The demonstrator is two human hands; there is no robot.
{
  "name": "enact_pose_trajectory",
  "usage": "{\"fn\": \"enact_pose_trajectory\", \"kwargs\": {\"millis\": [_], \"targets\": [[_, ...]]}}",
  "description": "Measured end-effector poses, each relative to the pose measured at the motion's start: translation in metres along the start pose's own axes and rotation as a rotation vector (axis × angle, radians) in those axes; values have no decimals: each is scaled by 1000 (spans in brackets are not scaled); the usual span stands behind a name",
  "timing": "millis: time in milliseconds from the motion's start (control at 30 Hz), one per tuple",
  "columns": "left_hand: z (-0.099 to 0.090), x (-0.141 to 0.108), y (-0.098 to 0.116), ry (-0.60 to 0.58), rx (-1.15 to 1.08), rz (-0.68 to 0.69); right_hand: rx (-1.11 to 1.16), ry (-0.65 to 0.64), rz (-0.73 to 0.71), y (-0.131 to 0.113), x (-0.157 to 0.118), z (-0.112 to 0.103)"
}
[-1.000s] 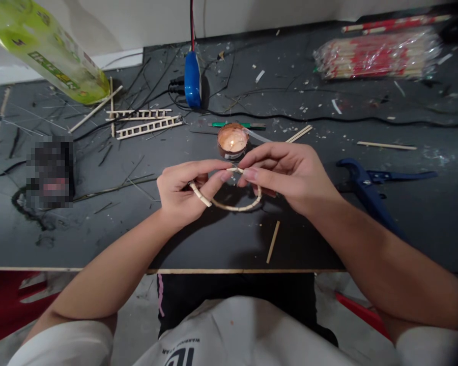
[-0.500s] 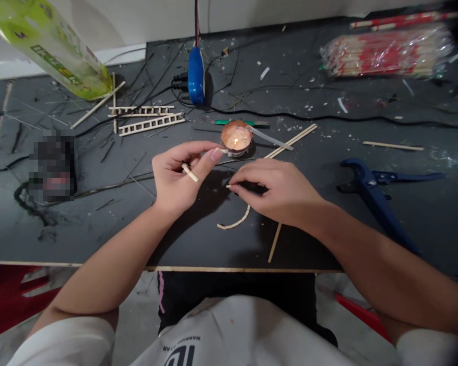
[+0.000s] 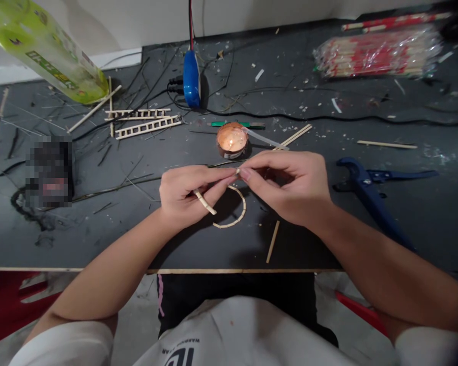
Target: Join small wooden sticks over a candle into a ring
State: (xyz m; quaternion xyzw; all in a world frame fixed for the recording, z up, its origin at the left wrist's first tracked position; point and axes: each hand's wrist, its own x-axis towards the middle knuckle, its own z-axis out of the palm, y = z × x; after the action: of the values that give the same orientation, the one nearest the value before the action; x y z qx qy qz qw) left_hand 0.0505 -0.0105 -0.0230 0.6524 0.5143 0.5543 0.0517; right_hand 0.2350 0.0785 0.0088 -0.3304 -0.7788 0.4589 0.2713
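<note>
My left hand (image 3: pixel 185 195) holds a short pale wooden stick (image 3: pixel 204 202) between its fingers. My right hand (image 3: pixel 290 188) pinches a tiny pale wooden piece (image 3: pixel 237 171), which nearly hides between its fingertips. The fingertips of both hands meet just above a curved, segmented wooden strip (image 3: pixel 241 208) lying on the dark tabletop (image 3: pixel 137 244). Its upper end sits close beneath the fingers. A small candle burns in a foil cup (image 3: pixel 232 140) just beyond my hands.
Small wooden stick ladders (image 3: pixel 148 127) lie at back left, below a tilted green bottle (image 3: pixel 49 58). Black cables and debris cross the table. A blue pipe cutter (image 3: pixel 370 188) lies right, a plastic-wrapped bundle of sticks (image 3: pixel 377 53) lies far back.
My hands have come back together above the curved strip, which now lies further up the table and turned. Half a second ago they were apart, with my right hand at the strip.
</note>
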Motion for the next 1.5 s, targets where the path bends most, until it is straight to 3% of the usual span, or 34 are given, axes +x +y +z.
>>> {"fn": "enact_pose_trajectory", "kwargs": {"millis": [233, 467, 600, 733, 867, 1100, 1300, 1400, 1500], "targets": [[-3, 1, 0, -108, 78, 160, -7, 4, 23, -2, -2, 5], [-3, 1, 5, -84, 107, 184, 40, 50, 32, -4, -4, 9], [-2, 1, 8, 7, 58, 75, 63, 79, 70, -3, -3, 10], [3, 2, 8, 118, 6, -158, 105, 101, 60, 0, -1, 10], [7, 0, 5, 125, -34, -246, 144, 71, 99, -2, 0, 8], [6, -2, 4, 54, -54, -73, 112, 80, 107, -3, -2, 11], [-1, -2, 2, -8, 104, 119, 85, 51, 104, -2, -6, 16], [1, -2, 4, 40, 71, 39, 48, 60, 74, 0, -6, 17], [7, -3, 6, 103, -57, -163, 14, 81, 36, 3, -5, 16]]}}
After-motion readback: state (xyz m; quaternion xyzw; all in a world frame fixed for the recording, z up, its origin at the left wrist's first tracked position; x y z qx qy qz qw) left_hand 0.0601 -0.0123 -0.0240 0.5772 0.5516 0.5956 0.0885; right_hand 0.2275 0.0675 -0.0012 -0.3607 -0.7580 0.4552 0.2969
